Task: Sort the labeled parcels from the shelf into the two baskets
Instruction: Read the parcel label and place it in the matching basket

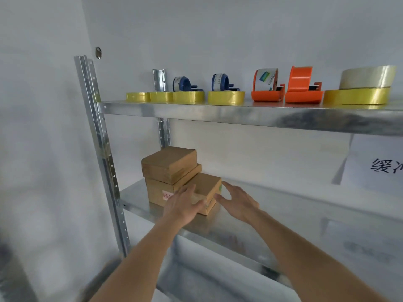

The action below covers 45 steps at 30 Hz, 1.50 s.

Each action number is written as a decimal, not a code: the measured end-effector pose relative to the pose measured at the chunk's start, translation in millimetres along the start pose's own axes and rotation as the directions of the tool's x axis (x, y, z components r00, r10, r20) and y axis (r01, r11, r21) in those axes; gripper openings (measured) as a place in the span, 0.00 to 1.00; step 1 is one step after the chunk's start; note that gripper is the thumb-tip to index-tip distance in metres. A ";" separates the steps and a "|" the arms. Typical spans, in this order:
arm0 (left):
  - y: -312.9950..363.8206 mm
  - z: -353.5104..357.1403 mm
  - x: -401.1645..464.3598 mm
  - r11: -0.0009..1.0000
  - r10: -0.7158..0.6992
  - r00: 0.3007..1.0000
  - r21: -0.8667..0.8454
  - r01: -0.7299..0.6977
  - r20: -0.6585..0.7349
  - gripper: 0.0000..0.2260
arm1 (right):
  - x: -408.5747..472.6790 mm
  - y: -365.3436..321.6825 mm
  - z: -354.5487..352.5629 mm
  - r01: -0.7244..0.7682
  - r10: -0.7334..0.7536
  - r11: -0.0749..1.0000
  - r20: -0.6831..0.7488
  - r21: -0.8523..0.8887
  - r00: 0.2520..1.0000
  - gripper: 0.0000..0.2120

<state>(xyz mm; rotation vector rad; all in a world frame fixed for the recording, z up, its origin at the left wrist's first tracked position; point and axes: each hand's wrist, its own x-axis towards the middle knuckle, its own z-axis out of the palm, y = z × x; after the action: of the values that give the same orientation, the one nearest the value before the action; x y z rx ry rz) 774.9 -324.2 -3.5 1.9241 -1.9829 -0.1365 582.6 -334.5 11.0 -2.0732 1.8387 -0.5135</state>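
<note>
Three brown parcels on the metal shelf (218, 232) at centre frame, front parcel (207, 188) between both hands, left hand (181, 205) laid on it, fingers spread, right hand (237, 202) just beside it, fingers spread, two stacked parcels (168, 171) behind, tape rolls (225, 97) across upper shelf.

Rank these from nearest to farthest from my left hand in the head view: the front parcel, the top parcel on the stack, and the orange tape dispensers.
1. Front parcel: under the left hand, middle shelf.
2. Top parcel: on the stack, behind and above.
3. Orange tape dispensers: top shelf, up right.
</note>
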 end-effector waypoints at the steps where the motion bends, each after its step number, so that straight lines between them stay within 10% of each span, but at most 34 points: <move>1: -4.8 5.0 9.3 1.000 0.010 1.000 -0.016 -0.009 0.014 0.33 | 7.3 -1.9 5.7 -0.012 0.012 1.000 -0.006 0.008 1.000 0.33; 19: -29.1 48.1 74.8 0.976 0.026 0.996 -0.213 -0.045 -0.090 0.17 | 69.0 -1.6 61.0 -0.151 0.154 0.932 0.016 0.328 0.988 0.30; 31: -22.1 45.1 82.8 0.914 0.016 0.999 -0.405 -0.033 -0.046 0.30 | 64.6 1.5 63.1 -0.159 0.269 0.766 -0.086 0.623 0.959 0.25; 39: 9.8 39.7 70.8 0.759 0.036 0.999 -0.650 -0.040 -0.019 0.36 | 39.3 14.6 15.4 -0.109 0.261 0.761 -0.148 0.639 0.954 0.44; 45: 65.9 36.8 62.4 0.666 0.118 0.992 -0.737 -0.113 -0.045 0.28 | 6.0 40.3 -24.4 -0.076 0.288 0.799 -0.269 0.596 0.919 0.27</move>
<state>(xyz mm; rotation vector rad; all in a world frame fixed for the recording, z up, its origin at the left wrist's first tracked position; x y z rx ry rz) 700.8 -388.2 -4.1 1.2472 -1.6521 -0.7891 536.5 -345.3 14.1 -1.4365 1.7355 -1.2740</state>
